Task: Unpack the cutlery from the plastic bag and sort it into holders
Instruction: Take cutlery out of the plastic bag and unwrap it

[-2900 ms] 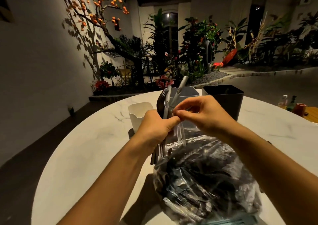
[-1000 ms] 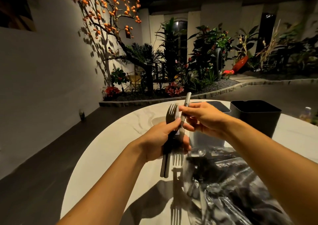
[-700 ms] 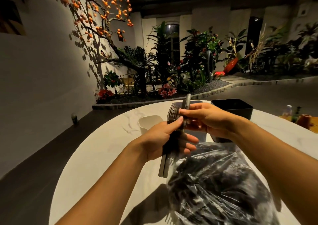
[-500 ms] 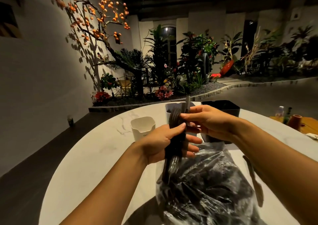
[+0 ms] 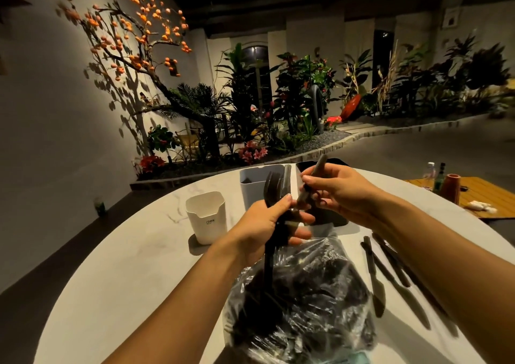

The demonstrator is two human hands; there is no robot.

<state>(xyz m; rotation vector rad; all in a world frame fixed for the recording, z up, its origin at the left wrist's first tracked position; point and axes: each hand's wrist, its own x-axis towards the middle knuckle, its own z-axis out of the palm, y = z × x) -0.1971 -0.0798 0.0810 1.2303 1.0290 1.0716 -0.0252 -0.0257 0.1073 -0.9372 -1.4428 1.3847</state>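
Left of the plastic bag [image 5: 301, 302] a white holder [image 5: 206, 216] is standing on the table [image 5: 111, 280]. Above the bag your left hand [image 5: 267, 227] is gripping a bundle of dark forks [image 5: 274, 188], fingers curled round it. Your right hand [image 5: 337, 191] is pinching one grey utensil [image 5: 313, 177] before the grey holder [image 5: 256, 185]; knives [image 5: 390, 274] are lying right of the bag.
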